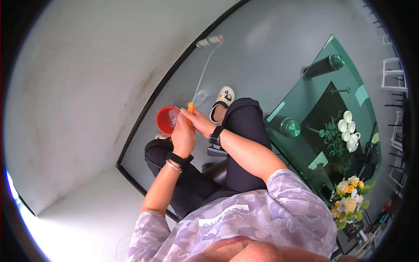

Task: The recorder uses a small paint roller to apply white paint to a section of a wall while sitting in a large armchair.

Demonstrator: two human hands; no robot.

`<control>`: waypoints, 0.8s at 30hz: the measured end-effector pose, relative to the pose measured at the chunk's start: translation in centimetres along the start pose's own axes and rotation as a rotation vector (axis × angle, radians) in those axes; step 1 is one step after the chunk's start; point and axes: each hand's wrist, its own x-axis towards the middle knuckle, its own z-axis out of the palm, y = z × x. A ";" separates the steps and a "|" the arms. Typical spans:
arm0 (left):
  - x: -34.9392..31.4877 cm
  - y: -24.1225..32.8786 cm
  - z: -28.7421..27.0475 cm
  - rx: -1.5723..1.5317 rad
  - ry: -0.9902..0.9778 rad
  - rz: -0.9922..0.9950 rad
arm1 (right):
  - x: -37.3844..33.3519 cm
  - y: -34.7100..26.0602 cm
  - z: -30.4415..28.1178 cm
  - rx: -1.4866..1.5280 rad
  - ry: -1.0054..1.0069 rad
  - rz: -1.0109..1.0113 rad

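A paint roller stretches away from me, its white sleeve close to the black baseboard and its thin metal rod slanting back to an orange handle. Around the lower part of that handle my left hand is closed. My right hand also grips the handle, from the right side, fingers meeting those of the left. Just left of both hands stands a red bucket with something pale inside that I cannot make out. Crumpled clear plastic lies on the floor beyond the handle.
The pale wall with brownish stains rises at left, edged by a black baseboard. At right is a green glass table bearing a white tea set; a flower bouquet stands near its corner. White chairs line the far right.
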 end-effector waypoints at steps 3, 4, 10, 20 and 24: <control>-2.9 -1.0 0.8 -0.122 0.007 0.027 | -1.8 0.8 0.3 0.054 0.105 0.147; -3.6 -0.5 0.3 -0.152 0.024 0.027 | -2.1 1.2 -0.3 0.021 0.114 0.147; -6.6 -7.9 -2.3 -1.236 -0.198 -0.356 | -3.4 -2.9 -2.9 0.674 0.033 0.152; -8.0 -18.5 1.7 -1.536 -0.226 -0.759 | 4.3 -18.1 -5.2 0.602 0.096 -0.096; -9.8 -23.2 1.0 -1.480 0.051 -0.828 | 8.3 -19.5 -4.3 0.326 0.291 -0.155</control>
